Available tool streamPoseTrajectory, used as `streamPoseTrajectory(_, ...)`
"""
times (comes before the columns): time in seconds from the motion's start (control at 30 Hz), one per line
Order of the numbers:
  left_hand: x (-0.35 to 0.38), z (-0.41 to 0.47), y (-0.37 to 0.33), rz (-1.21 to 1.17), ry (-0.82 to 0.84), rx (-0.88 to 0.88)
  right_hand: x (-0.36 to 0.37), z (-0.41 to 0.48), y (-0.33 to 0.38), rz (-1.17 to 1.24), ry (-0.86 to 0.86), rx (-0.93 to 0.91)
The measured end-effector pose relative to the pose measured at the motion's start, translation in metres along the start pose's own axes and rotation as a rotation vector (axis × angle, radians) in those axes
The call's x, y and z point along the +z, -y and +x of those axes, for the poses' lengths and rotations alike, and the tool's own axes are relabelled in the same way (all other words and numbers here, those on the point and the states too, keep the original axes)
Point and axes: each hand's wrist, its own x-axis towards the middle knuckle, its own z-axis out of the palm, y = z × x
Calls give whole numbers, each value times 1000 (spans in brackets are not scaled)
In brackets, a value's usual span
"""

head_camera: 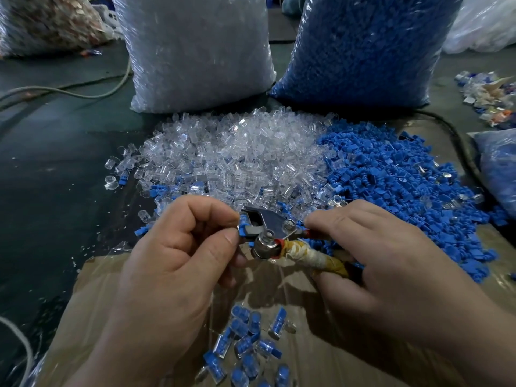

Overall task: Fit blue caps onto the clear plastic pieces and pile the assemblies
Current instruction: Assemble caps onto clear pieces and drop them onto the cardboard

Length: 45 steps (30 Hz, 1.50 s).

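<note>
My left hand (184, 244) pinches a small blue-capped piece (243, 225) between thumb and forefinger, set in the jaws of a metal pliers-like tool (265, 233). My right hand (371, 247) grips the tool's cloth-wrapped handle (321, 261). Beyond the hands lie a heap of clear plastic pieces (231, 152) and, to its right, a heap of blue caps (391, 177). Several finished blue-and-clear assemblies (251, 344) are piled on the cardboard sheet (321, 344) below my hands.
A large bag of clear pieces (195, 51) and a large bag of blue caps (363, 48) stand at the back. A smaller blue-filled bag (499, 169) lies at the right edge, scrap pieces (488, 96) beyond it. Cables (69, 90) run across the dark floor at left.
</note>
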Motion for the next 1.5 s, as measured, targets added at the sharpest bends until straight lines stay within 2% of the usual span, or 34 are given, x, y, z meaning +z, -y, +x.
streamPoseTrajectory(0.2, -1, -1, 0, -38, 5, 5, 0, 2, 2, -105, -34, 2)
streamPoseTrajectory(0.77, -4, -4, -8, -61, 23, 14, -1, 0, 10, -87, -54, 39)
streamPoseTrajectory(1.0, -7, -2, -4, 69, -106, -51, 3, 1, 0, -117, -55, 82)
streamPoseTrajectory(1.17, 6, -6, 0, 238, 54, -168, 9, 11, -9, -253, -59, 176)
streamPoseTrajectory(1.27, 10, -8, 2, 301, 35, -164, 12, 14, -10, -251, -20, 174)
streamPoseTrajectory(1.37, 9, -8, 4, 332, 10, -133, 11, 13, -5, -222, -82, 164)
streamPoseTrajectory(1.5, 14, -13, 1, 400, -1, -4, 16, 10, 21, -154, -171, 3)
